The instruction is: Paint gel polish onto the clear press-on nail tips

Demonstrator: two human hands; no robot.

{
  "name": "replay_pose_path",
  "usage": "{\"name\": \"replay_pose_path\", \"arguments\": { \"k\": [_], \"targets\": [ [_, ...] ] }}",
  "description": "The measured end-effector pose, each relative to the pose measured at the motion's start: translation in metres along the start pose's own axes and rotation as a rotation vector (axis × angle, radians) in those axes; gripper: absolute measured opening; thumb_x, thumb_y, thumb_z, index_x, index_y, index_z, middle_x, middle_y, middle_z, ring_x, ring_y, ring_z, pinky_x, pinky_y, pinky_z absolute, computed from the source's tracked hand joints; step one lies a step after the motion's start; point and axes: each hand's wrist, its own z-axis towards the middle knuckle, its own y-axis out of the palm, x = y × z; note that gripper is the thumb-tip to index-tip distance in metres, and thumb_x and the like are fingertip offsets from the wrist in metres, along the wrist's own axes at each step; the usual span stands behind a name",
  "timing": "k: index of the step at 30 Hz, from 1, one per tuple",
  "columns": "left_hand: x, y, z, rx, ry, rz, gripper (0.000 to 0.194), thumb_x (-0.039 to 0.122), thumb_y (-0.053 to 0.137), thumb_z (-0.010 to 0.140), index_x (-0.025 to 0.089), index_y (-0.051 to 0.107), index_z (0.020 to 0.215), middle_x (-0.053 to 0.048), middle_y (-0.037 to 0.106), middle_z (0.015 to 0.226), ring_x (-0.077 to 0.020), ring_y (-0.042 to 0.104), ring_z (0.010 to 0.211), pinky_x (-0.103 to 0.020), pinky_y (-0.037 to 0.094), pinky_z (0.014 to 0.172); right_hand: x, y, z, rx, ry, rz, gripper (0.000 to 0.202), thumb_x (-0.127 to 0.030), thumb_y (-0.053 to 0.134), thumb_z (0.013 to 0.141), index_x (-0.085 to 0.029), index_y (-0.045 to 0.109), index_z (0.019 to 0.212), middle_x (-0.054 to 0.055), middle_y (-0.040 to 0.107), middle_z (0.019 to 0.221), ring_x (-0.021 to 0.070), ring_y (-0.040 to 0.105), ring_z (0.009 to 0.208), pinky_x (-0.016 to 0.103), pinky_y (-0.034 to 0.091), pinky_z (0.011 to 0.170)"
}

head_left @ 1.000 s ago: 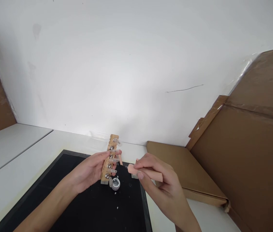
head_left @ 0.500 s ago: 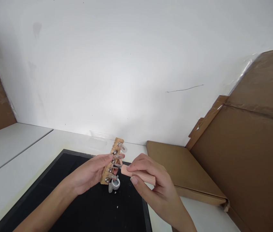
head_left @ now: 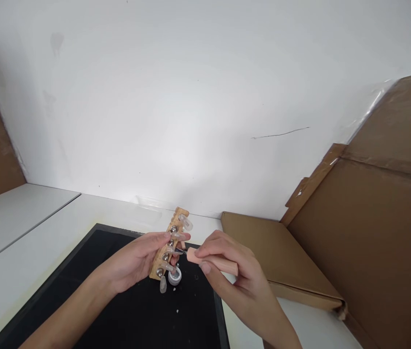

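My left hand [head_left: 138, 259] is closed on a light wooden nail-tip stand [head_left: 157, 264], which tilts with its upper end to the right. Several metal balls run along the stand, and clear false nails [head_left: 185, 222] stick out from it. Between thumb and fingers, my right hand [head_left: 232, 276] grips a nail brush with a thick pink handle [head_left: 212, 262]. The brush's dark tip meets or lies right beside one of the middle false nails; contact is hard to tell. Just below the stand sits a small round jar [head_left: 174, 277] with pale grey contents.
A black mat [head_left: 128, 315] with a few white crumbs covers the white table. A flat cardboard box [head_left: 263, 242] lies at the right. Behind the mat is a clear plastic tray [head_left: 145, 211]. Cardboard panels [head_left: 380, 232] and a white wall enclose the place.
My right hand and the brush have shifted slightly right. The stand has tilted a little, and its lowest false nail has moved left, away from the jar.
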Motion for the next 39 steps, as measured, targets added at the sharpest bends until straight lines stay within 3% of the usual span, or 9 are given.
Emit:
{"name": "replay_pose_path", "arguments": {
  "k": [8,17,25,32,39],
  "targets": [
    [-0.0029,-0.0057,0.0008,-0.037,0.008,0.022,0.041,0.042,0.057,0.084,0.016,0.065,0.115,-0.005,0.057,0.080,-0.0145,0.056,0.072,-0.029,0.042,0.071,0.0015,-0.0022,-0.0008,0.049,0.004,-0.026,0.019,-0.005,0.049,0.083,-0.023,0.058,0.084,-0.001,0.052,0.064,0.0129,0.047,0.058,0.027,0.043,0.056],
    [-0.0026,-0.0004,0.0024,-0.006,-0.014,0.056,0.043,0.046,0.055,0.084,0.017,0.064,0.115,-0.008,0.063,0.089,-0.0174,0.057,0.080,-0.032,0.042,0.077,-0.0039,0.0057,0.0037,0.043,-0.114,-0.006,0.026,-0.003,0.052,0.080,-0.024,0.059,0.093,0.000,0.058,0.073,0.0137,0.053,0.064,0.026,0.042,0.056],
    [-0.0014,-0.0013,0.0002,-0.009,-0.006,0.048,0.043,0.044,0.056,0.084,0.016,0.064,0.115,-0.009,0.063,0.090,-0.0170,0.056,0.080,-0.030,0.043,0.076,-0.0020,0.0055,0.0034,0.043,-0.091,-0.065,0.022,-0.004,0.050,0.081,-0.022,0.058,0.089,0.000,0.057,0.069,0.0132,0.052,0.060,0.026,0.042,0.055],
    [-0.0013,-0.0034,0.0006,-0.004,-0.001,0.035,0.042,0.044,0.058,0.083,0.015,0.065,0.113,-0.006,0.057,0.079,-0.0154,0.055,0.074,-0.029,0.043,0.073,0.0014,0.0025,-0.0007,0.078,-0.062,-0.128,0.020,-0.003,0.049,0.080,-0.022,0.057,0.083,0.000,0.056,0.066,0.0126,0.049,0.057,0.026,0.042,0.053],
    [0.0016,0.0025,0.0010,0.021,-0.009,0.068,0.045,0.047,0.058,0.081,0.017,0.065,0.113,-0.006,0.060,0.081,-0.0179,0.056,0.079,-0.031,0.042,0.078,-0.0028,0.0057,0.0019,0.088,-0.163,-0.066,0.025,-0.002,0.051,0.078,-0.024,0.057,0.090,-0.001,0.055,0.065,0.0134,0.051,0.057,0.027,0.043,0.053]
  ]
}}
